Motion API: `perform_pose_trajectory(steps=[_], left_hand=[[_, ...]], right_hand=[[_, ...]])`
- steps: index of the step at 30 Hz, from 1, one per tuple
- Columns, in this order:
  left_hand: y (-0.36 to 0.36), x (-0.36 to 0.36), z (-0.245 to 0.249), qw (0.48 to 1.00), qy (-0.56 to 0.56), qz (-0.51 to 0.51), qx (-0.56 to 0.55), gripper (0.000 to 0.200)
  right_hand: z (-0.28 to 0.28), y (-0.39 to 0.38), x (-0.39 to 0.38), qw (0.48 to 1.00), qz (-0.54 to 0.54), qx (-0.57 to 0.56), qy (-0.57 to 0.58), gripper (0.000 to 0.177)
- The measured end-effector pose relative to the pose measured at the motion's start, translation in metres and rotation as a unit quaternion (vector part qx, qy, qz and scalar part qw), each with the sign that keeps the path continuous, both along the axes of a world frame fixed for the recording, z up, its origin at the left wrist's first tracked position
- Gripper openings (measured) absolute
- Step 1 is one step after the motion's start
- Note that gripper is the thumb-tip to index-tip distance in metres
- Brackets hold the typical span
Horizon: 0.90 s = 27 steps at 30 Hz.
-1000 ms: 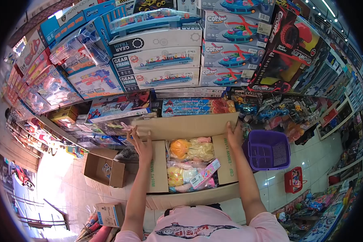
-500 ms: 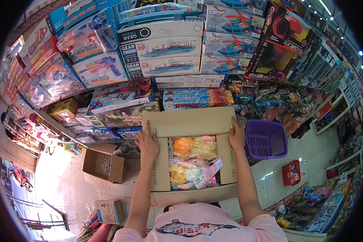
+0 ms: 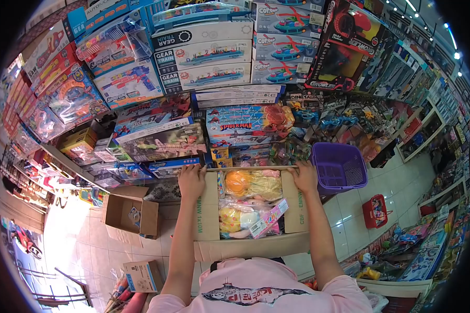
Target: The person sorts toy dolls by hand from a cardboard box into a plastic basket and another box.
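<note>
An open cardboard box point(image 3: 206, 224) stands in front of me, its side flaps lying inward and the near flap hanging toward my shirt. Inside are plastic-wrapped toys: an orange and yellow one point(image 3: 238, 183) at the far side, and a yellow spotted one point(image 3: 231, 223) beside a pink label card point(image 3: 270, 218) nearer me. My left hand point(image 3: 192, 180) grips the box's far left corner, fingers bent over the edge. At the far right corner, my right hand point(image 3: 304, 176) holds the edge the same way. The far flap shows only as a thin strip between them.
Beyond the box rise shelves of boxed toys, including a Spider-Man box point(image 3: 235, 126). A purple basket point(image 3: 339, 166) is at the right, with a red basket point(image 3: 376, 211) on the floor past it. An open carton point(image 3: 149, 214) and a smaller box point(image 3: 141, 276) are at the left.
The far flap, whose face showed broad before, has tipped away and now appears nearly edge-on. Both hands have moved with it, their fingers now bent over. The view has shifted slightly.
</note>
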State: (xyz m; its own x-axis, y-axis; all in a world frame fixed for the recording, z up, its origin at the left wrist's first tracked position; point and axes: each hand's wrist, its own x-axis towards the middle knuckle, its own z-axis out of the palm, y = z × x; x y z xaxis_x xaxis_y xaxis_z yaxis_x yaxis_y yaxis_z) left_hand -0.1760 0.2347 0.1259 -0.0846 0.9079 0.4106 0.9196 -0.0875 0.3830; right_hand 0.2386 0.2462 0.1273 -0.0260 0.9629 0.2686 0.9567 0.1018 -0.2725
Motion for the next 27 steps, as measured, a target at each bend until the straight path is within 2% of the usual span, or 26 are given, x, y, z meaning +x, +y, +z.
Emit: perform_pose_trajectory(steps=[12, 15, 17, 21, 24, 27], left_hand=[[0.032, 0.005, -0.009, 0.998, 0.039, 0.018, -0.046, 0.025], [0.048, 0.004, -0.013, 0.998, 0.055, 0.037, -0.008, 0.026], [0.059, 0.002, -0.007, 0.996, 0.023, 0.053, -0.069, 0.027], [0.089, 0.001, -0.002, 0.996, 0.030, 0.063, -0.053, 0.026], [0.101, 0.001, 0.004, 0.994, 0.015, 0.068, -0.085, 0.025], [0.107, -0.004, 0.006, 0.994, 0.015, 0.066, -0.086, 0.023]], right_hand=[[-0.012, 0.043, 0.004, 0.998, -0.015, -0.047, -0.030, 0.043], [-0.016, 0.072, 0.004, 0.999, 0.012, -0.030, -0.030, 0.041], [-0.022, 0.098, 0.004, 0.999, 0.040, -0.006, -0.029, 0.040], [-0.016, 0.138, -0.001, 0.999, 0.043, -0.009, -0.005, 0.040], [-0.010, 0.156, -0.002, 0.997, 0.028, -0.066, -0.014, 0.042], [-0.013, 0.167, -0.004, 0.998, 0.037, -0.042, 0.015, 0.039]])
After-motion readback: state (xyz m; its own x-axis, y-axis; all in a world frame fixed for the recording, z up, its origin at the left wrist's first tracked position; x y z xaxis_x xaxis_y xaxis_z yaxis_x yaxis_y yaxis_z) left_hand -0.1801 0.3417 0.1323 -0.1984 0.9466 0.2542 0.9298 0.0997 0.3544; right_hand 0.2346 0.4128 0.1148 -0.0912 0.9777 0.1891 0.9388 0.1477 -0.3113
